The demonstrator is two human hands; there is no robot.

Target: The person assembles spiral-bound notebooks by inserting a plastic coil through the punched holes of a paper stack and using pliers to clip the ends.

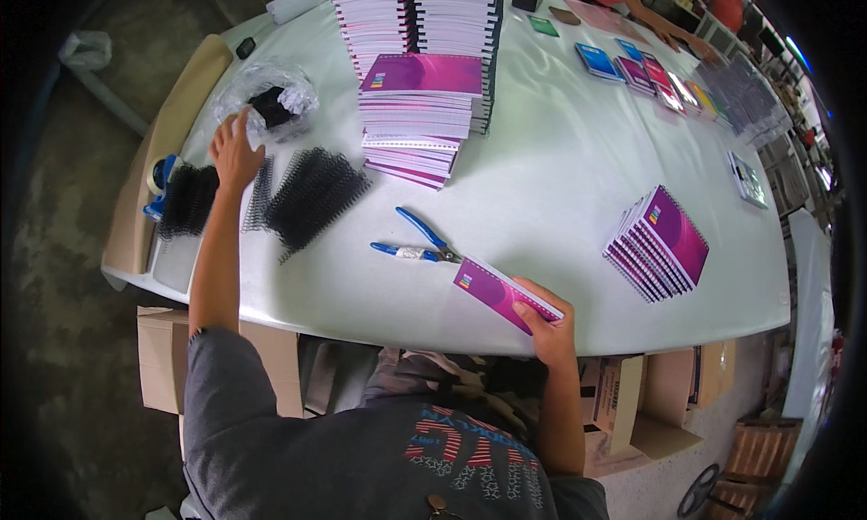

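Observation:
My right hand point(548, 326) grips a purple notebook point(495, 296) by its right end, thumb on the cover. A row of punched holes runs along its upper edge, with no coil in it. My left hand point(237, 152) is open, fingers spread, beside a clear plastic bag point(302, 84) with black material inside. Below that bag lie black spiral coils point(321, 195), and more coils point(188, 199) are left of my forearm. Blue-handled pliers point(424, 240) lie spread open on the table, their jaws close to the notebook.
A stack of purple notebooks point(417, 114) stands before taller stacks point(456, 23). Coil-bound purple notebooks point(657, 245) are piled at right. A blue tape dispenser point(161, 186) sits at the left edge. Another person's arm point(646, 14) reaches over the far right. Cardboard boxes point(623, 403) stand below the table.

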